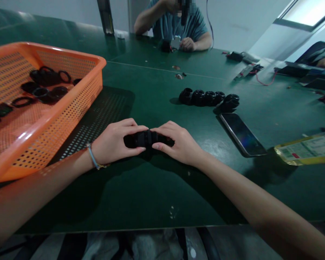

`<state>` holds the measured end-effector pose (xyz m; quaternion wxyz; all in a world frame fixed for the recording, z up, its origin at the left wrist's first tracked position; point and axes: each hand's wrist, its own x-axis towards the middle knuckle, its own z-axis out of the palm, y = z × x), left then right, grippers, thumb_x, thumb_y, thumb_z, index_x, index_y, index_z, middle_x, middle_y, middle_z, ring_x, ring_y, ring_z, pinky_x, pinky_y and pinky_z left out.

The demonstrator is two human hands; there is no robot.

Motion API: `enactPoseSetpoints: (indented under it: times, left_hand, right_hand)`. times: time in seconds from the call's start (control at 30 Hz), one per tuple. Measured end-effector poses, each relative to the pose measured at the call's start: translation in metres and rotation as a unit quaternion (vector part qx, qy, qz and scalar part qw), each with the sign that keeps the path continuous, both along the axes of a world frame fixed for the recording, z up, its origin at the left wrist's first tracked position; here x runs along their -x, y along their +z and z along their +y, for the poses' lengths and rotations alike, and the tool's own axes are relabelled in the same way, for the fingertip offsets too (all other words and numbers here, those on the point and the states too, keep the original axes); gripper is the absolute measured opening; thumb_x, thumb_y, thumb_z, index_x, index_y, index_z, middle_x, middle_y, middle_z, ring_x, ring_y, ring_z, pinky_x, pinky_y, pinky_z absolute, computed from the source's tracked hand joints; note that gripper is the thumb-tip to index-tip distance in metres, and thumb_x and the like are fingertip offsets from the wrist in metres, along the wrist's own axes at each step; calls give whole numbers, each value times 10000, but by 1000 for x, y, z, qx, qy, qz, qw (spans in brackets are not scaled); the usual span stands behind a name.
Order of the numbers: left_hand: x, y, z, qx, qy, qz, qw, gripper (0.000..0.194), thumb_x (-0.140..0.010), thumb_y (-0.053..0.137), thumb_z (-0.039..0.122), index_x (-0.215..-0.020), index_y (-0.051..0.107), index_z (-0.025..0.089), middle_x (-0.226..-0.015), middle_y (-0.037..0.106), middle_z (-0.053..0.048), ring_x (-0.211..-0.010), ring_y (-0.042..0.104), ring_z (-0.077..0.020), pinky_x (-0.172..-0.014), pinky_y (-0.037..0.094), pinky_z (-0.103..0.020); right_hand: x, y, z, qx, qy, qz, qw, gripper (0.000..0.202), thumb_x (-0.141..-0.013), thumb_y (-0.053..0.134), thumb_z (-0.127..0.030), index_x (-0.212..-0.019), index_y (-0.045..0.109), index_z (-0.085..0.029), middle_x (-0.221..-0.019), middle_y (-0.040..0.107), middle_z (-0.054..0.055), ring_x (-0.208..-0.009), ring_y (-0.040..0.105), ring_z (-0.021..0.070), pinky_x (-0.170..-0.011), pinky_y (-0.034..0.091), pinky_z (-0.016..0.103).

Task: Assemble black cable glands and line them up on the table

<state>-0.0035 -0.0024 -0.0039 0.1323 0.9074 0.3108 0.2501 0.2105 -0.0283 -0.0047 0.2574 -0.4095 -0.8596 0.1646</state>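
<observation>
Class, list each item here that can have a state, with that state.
Left hand, closed on black part.
Right hand, closed on black part.
Black part, held in both hands.
Orange basket, upright, partly filled.
Phone, flat, screen up.
Black pieces, grouped closely.
Yellow container, open or closed unclear.

Glossy black plastic fittings (210,98), smooth green tabletop (151,195), shiny orange plastic basket (70,108).

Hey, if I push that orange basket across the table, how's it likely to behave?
The orange basket is probably light for its size, since its walls are full of holes. It looks like fairly stiff plastic, with a thick rim keeping its shape. Broad and low, it seems unlikely to tip, though the black parts scattered inside may slide around.
</observation>
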Motion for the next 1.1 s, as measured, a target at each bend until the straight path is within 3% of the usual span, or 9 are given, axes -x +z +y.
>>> enactPoseSetpoints:
  times: [0.17,0.3,0.53,0.67,0.87,1.1]
  left_hand:
    - [0,1,1,8,17,12,1000,388,-771,578,369,-1088,645,155,-875,616,-35,-763,598,-146,-723,477,-242]
    - [-1,2,1,25,29,25,999,377,-765,584,376,-1084,642,184,-898,624,-35,-773,593,-148,-730,472,-243]
    - [0,6,-1,40,25,30,998,382,-768,586,364,-1095,637,172,-901,624,-38,-771,591,-146,-738,472,-246]
    - [0,4,0,40,22,26,999,382,-770,584,355,-1101,634,170,-904,622,-39,-778,592,-144,-742,473,-243]
    - [0,3,-1,37,14,20,999,372,-774,575,342,-1097,634,167,-900,617,-40,-779,590,-143,-741,475,-241]
    - [0,5,-2,44,21,29,998,363,-766,583,331,-1097,632,190,-904,619,-33,-776,586,-140,-745,473,-241]
  right_hand:
    - [1,-3,-2,-28,-8,3,1000,438,-767,641,-218,-1189,561,-135,-1056,659,111,-960,555,243,-829,474,439]
    - [2,-1,-4,-44,-28,22,998,430,-739,643,-160,-1158,551,-192,-1249,569,110,-1143,483,268,-868,476,452]
    - [3,-3,-4,-46,-41,25,998,248,-733,673,-112,-967,600,-150,-972,679,76,-922,581,207,-745,504,345]
    - [2,-4,-4,-62,-38,31,997,249,-714,706,-118,-946,615,-121,-922,692,74,-866,587,192,-729,490,331]
    - [2,-4,-4,-44,-46,28,998,218,-731,698,-157,-935,623,-180,-916,692,42,-840,588,187,-701,475,327]
    - [2,-3,-4,-38,-46,32,998,220,-730,698,-160,-940,631,-173,-903,693,45,-820,588,180,-677,468,311]
